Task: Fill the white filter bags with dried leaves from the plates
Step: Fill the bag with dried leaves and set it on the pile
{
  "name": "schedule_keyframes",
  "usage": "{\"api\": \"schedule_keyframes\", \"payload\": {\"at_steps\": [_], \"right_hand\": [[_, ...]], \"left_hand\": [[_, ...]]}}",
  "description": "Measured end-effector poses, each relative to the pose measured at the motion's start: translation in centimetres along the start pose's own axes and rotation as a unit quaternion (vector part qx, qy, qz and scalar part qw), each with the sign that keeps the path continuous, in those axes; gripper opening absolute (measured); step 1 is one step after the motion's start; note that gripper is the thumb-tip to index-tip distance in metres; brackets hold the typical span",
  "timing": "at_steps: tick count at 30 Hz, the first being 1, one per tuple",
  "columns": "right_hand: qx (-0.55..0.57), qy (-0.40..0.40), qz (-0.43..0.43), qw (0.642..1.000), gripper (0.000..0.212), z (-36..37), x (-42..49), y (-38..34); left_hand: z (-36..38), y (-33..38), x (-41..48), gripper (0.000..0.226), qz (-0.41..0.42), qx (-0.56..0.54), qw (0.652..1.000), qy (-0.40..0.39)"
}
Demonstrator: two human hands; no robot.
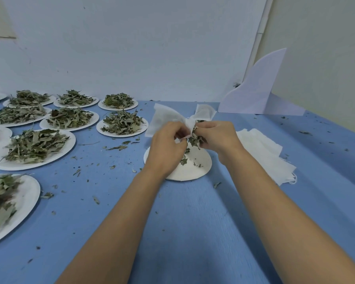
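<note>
Forearms come in from the near edge, both bare, and they meet over the nearly emptied plate [193,173] on the blue worktop [193,218]. The left hand [167,147] pinches the mouth of a white filter bag [165,117], fingers curled on the fabric, with the bag fanning up and away behind the knuckles. The right hand [218,136] is closed round a clump of dried leaves [195,139] right at that opening, leaf tips poking down below the fingers. A second white flap [205,112] stands up behind the right hand; same bag or another, I can't tell.

This looks like the stuffing step, and the trick is the mouth. The left thumb and finger want to spread it wide, not bunch it, or these long brittle leaves will snap and shed. There are plenty of crumbs on the worktop and a few scraps on the plate beneath, so working right above that plate is smart: what falls can be scooped up. Feed the clump in narrow end first, a little at a time, then press it down with the fingertips. The fabric looks thin, so gently does it.

Spare bags [262,148] lie stacked just right of the plate, and heaped plates [65,152] wait to the left, so there's lots left to fill.
</note>
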State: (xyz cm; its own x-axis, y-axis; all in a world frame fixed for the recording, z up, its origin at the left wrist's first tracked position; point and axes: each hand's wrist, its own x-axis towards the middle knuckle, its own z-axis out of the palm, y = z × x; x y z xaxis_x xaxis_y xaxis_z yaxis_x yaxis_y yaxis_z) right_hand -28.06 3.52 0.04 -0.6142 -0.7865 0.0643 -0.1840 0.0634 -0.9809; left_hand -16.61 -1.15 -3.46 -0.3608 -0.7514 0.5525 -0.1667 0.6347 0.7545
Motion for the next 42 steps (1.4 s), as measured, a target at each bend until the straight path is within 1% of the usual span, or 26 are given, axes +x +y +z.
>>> {"api": "schedule_keyframes", "payload": {"at_steps": [2,5,7,10,13,15,19,22,24,27,33,36,38,42], "right_hand": [[0.032,0.005,0.002,0.999,0.018,0.4,-0.1,0.2],[0.061,0.020,0.007,0.998,0.025,1.1,0.1,0.7],[0.076,0.027,0.011,0.997,0.024,1.5,0.1,0.9],[0.113,0.005,0.017,0.993,0.024,2.1,-0.5,0.8],[0.119,-0.002,0.018,0.993,0.022,2.9,-0.9,0.8],[0.116,-0.022,0.016,0.993,0.020,3.1,-1.1,0.7],[0.167,-0.104,0.028,0.980,0.019,2.5,-1.2,0.1],[0.209,-0.139,0.056,0.966,0.029,2.3,-1.1,-0.2],[0.189,-0.130,0.053,0.972,0.030,2.5,-1.1,-0.3],[0.143,-0.109,0.032,0.983,0.023,2.5,-1.1,-0.4],[0.205,-0.123,0.046,0.970,0.026,2.6,-1.1,-0.4],[0.202,-0.120,0.032,0.971,0.024,2.8,-1.3,-0.2],[0.194,-0.125,0.028,0.973,0.023,3.0,-1.4,-0.1],[0.159,-0.154,0.022,0.975,0.024,2.7,-1.4,-0.2]], "left_hand": [[0.0,0.3,-0.1,0.017,-0.030,-0.035,0.999,-0.015],[0.2,0.5,-0.2,0.013,-0.057,-0.066,0.995,-0.049],[0.3,0.5,-0.1,0.019,-0.061,-0.061,0.995,-0.055],[0.0,0.2,0.2,0.024,-0.046,-0.029,0.998,-0.022],[-0.4,-0.1,0.3,0.027,-0.031,-0.014,0.999,0.012],[-0.5,-0.2,0.4,0.033,-0.015,0.003,1.000,0.022],[-0.7,0.0,0.7,0.033,-0.010,-0.006,0.999,0.043],[-0.9,-0.2,0.9,0.036,-0.016,-0.012,0.998,0.056],[-0.9,-0.2,0.8,0.033,-0.019,-0.013,0.998,0.064],[-1.0,-0.2,0.9,0.027,-0.018,-0.012,0.997,0.070],[-1.3,-0.4,1.0,0.034,-0.041,-0.037,0.996,0.066],[-1.3,-0.8,0.9,0.034,-0.046,-0.021,0.997,0.066],[-1.3,-1.0,0.9,0.035,-0.050,-0.010,0.996,0.080],[-1.5,-1.2,1.0,0.031,-0.075,-0.019,0.991,0.105]]}}
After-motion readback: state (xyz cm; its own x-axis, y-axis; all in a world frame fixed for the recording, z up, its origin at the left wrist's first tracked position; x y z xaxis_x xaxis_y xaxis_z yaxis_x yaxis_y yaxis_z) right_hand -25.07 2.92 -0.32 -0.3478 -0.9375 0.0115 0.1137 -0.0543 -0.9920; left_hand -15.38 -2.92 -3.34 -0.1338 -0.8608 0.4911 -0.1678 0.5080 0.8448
